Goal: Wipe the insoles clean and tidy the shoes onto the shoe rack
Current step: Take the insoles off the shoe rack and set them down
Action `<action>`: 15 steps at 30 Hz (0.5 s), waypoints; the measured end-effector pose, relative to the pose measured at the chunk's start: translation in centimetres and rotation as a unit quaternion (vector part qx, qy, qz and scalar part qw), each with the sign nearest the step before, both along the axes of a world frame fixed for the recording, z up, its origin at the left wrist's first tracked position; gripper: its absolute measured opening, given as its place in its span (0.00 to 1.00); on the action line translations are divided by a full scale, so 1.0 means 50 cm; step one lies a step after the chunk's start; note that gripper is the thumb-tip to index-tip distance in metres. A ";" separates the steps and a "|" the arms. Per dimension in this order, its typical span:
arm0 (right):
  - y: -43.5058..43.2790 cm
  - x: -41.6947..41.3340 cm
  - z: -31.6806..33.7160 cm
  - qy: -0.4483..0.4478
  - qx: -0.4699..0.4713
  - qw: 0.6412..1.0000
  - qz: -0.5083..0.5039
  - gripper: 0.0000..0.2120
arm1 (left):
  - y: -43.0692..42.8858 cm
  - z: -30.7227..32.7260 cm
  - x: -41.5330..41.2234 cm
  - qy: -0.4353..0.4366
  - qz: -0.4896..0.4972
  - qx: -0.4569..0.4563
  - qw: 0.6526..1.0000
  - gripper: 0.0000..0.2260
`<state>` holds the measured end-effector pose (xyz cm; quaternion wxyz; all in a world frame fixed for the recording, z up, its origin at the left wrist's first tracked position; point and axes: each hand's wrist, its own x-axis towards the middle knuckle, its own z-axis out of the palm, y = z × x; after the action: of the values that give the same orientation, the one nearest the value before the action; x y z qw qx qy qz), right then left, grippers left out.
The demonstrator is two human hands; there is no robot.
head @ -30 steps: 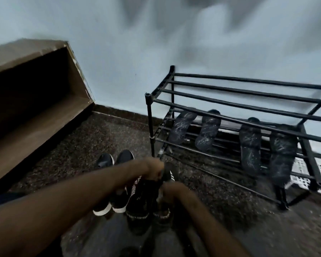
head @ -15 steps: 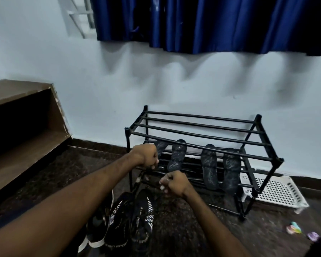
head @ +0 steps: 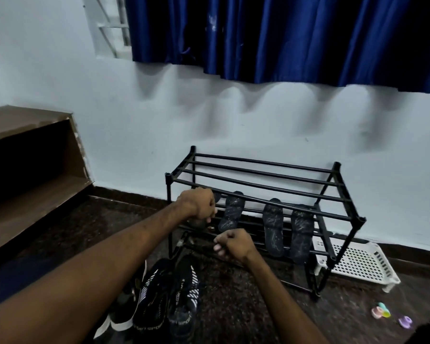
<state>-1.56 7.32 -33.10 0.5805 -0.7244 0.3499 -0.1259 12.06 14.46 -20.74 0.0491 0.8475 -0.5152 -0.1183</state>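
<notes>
Insoles (head: 273, 227) propped on shoe rack (head: 361, 219), airing we judged; left grip (head: 200, 203) curled, contents untellable; right grip (head: 233, 244) clenched empty.

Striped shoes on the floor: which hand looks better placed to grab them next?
Right, probably. The right hand sits lower, just beyond the toes of the striped shoes, apparently holding nothing. The left hand is higher, before the insoles on the shoe rack.

Black shoe rack (head: 256, 199), blue curtain (head: 283, 38), striped shoes (head: 157, 294)
Shoe rack black; insoles (head: 273, 227) dark grey, seemingly flecked with pale scratches; shoes black with white stripes; curtain deep blue; tray (head: 358, 261) white lattice; wall (head: 134, 120) pale blue.
</notes>
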 end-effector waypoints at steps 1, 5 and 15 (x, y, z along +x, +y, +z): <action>-0.005 0.011 -0.005 -0.002 0.010 1.000 -0.002 0.09 | 0.008 -0.008 0.009 -0.001 0.005 0.017 1.000 0.12; -0.011 0.060 -0.028 -0.009 0.042 0.999 -0.006 0.08 | 0.027 -0.034 0.065 0.003 0.040 0.055 0.998 0.09; -0.020 0.134 -0.128 -0.024 0.160 0.986 -0.047 0.07 | -0.018 -0.126 0.190 0.094 0.129 0.057 0.986 0.08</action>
<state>5.14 6.31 -39.48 0.6906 -0.6015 0.3855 -0.1127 21.58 13.57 -27.03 0.0635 0.8935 -0.3869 -0.2192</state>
